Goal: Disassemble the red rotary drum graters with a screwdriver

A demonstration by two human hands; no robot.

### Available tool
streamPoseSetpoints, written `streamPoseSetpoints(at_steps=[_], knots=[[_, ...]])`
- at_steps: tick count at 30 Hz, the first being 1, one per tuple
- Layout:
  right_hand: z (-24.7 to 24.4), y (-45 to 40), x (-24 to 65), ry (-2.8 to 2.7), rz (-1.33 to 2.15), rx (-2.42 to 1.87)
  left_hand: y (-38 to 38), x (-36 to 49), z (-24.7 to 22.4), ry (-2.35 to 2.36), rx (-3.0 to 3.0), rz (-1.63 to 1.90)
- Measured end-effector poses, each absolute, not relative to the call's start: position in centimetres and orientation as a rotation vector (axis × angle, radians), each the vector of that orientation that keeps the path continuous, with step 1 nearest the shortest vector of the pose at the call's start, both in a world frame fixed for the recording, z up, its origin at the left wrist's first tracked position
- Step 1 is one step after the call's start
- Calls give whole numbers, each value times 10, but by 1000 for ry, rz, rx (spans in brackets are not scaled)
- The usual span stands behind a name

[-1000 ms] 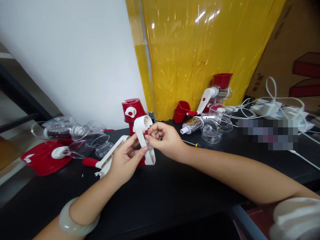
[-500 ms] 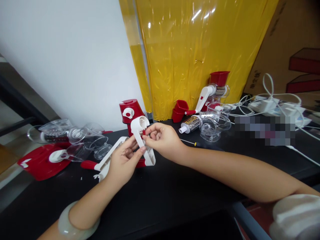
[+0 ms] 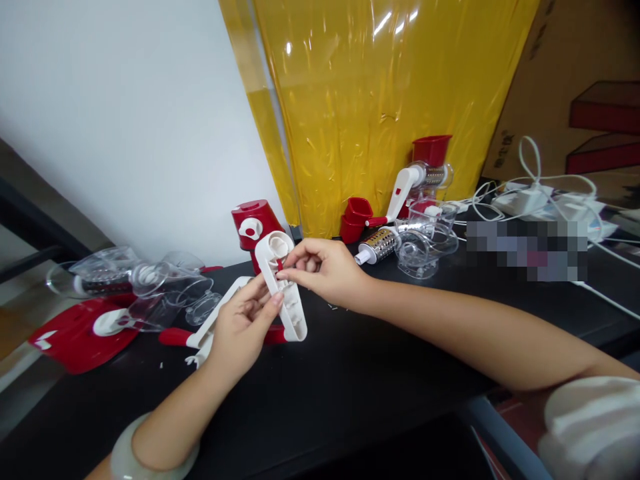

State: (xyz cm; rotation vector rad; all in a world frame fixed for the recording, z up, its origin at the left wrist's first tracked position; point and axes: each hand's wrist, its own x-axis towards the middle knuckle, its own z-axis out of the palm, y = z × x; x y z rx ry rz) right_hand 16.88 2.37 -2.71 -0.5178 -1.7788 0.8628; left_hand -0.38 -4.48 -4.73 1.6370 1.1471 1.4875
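Note:
A white crank arm with a hollow, ribbed inner side faces me near the middle of the view. My left hand grips its edge, the thumb across the near side. At its upper part, my right hand pinches a small red piece at the cavity. A red handle shows at the crank's lower end, partly behind my left hand. Behind the crank stands a red grater base with a white knob.
Another white crank with a red grip lies left of my hand. Farther left are a red base and clear plastic parts. Grater drums, red hoppers and white cables sit at the back right of the black table.
The white crank has turned so that more of its hollow side faces me. My right hand has shifted slightly left with the red piece. The camera view has moved a little.

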Motion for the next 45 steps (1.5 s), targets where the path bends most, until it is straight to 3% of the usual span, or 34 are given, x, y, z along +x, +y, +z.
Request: streamPoseSetpoints(at_steps=[9, 23, 45], knots=[[-17, 37, 190, -2077, 107, -334, -45, -3, -47, 1075, 1579, 1448], [2, 29, 196, -2196, 430, -588, -51, 2, -40, 1065, 1567, 1223], [13, 32, 201, -2386, 392, -488, -43, -8, -54, 917, 1373, 1077]])
